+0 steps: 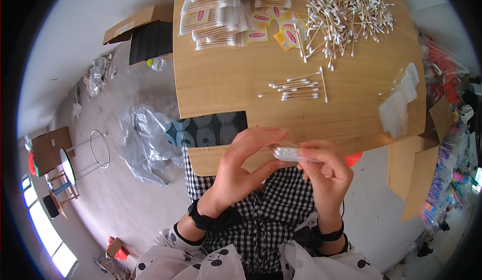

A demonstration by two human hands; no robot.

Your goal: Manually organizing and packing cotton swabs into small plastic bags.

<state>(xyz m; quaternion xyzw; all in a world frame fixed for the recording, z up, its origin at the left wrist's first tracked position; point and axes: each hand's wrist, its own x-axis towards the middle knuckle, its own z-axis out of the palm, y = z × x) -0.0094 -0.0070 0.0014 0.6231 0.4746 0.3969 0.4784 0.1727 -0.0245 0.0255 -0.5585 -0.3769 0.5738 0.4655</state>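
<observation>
Just over the table's near edge, a small bundle of cotton swabs [287, 151] is held between my two hands, its white tips pointing right. My left hand [241, 162] curves round the stick end with thumb and fingers. A clear plastic bag [296, 158] lies about the tips, pinched between the thumb and fingers of my right hand [326, 169]. Farther out on the table is a small group of loose cotton swabs [301, 86]. How far the bundle sits inside the bag is hard to make out.
On the wooden table [216, 79] lie a large heap of swabs [346, 16], stacked filled packets [213, 14], yellow-and-red printed cards [258, 33] and empty clear bags [399, 104]. A dark patterned pad [208, 129] fills the left notch. Cardboard boxes [416, 169] stand right of the table.
</observation>
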